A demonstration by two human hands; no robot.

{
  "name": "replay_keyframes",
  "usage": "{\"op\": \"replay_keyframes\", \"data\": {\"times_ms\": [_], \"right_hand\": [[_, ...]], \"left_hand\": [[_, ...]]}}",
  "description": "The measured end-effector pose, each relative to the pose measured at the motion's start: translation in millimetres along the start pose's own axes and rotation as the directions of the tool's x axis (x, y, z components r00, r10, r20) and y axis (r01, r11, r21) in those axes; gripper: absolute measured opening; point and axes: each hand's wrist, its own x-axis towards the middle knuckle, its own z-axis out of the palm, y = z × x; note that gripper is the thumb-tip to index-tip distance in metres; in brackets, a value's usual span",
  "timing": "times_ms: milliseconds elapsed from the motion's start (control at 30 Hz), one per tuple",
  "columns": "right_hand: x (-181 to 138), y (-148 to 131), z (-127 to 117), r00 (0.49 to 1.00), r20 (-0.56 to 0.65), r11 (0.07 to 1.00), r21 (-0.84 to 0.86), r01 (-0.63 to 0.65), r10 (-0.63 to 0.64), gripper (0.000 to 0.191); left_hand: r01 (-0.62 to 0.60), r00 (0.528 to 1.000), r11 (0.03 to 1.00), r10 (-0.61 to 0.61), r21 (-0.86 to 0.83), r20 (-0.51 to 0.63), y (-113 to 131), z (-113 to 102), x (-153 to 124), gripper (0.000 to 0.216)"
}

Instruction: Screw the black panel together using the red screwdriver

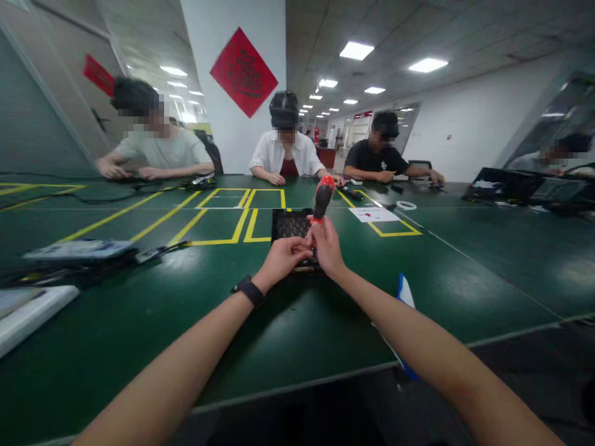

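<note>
My right hand (326,245) is closed round the lower end of a screwdriver (322,197) with a black and red handle, which stands upright over a black tray-like case (289,227) on the green table (139,322). My left hand (284,256), with a black watch on the wrist, has its fingers pinched together right beside the right hand, at the near edge of the case. What the left fingers hold is too small to make out.
Yellow tape lines (218,217) mark boxes beyond the case. A white sheet (374,214) and a tape roll (406,205) lie at the right. Flat devices and cables (79,251) sit at the left. Several other people sit along the far side.
</note>
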Motion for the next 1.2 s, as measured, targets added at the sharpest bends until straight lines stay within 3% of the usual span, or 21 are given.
{"op": "replay_keyframes", "data": {"times_ms": [200, 333, 433, 567, 667, 933, 1200], "right_hand": [[1.9, 4.3, -0.8, 0.999, -0.049, 0.999, 0.032, -0.018, 0.019, 0.031], [2.6, 5.0, -2.5, 0.998, -0.008, 0.995, 0.074, -0.059, 0.06, 0.034], [2.7, 5.2, -3.3, 0.998, 0.004, 0.996, 0.056, -0.062, 0.062, 0.037], [1.3, 2.8, -2.0, 0.999, -0.036, 0.999, 0.021, -0.034, 0.034, 0.038], [0.7, 1.5, -1.3, 0.999, -0.035, 0.999, 0.018, -0.032, 0.033, 0.038], [2.4, 0.3, -3.2, 0.998, 0.001, 0.998, 0.025, -0.059, 0.059, 0.035], [2.3, -0.3, -3.6, 0.998, -0.039, 0.999, -0.004, -0.051, 0.051, 0.037]], "left_hand": [[-0.006, 1.0, 0.985, 0.011, 0.174, -0.028, 1.5, -2.2, -2.3, 0.026], [-0.016, 0.999, 0.996, 0.012, 0.085, 0.041, -0.1, -2.5, -3.3, 0.025], [-0.044, 0.999, 0.997, 0.042, 0.063, 0.032, 2.4, -0.8, -4.0, 0.022], [-0.111, 0.991, 0.964, 0.127, 0.241, -0.05, 7.6, 0.4, -4.4, 0.019], [-0.076, 0.99, 0.943, 0.109, 0.324, -0.086, 7.5, 0.0, -4.1, 0.02], [-0.08, 0.996, 0.98, 0.083, 0.182, -0.012, 5.9, 0.0, -4.7, 0.014], [-0.057, 0.99, 0.932, 0.099, 0.358, -0.099, 8.0, -0.2, -3.4, 0.019]]}}
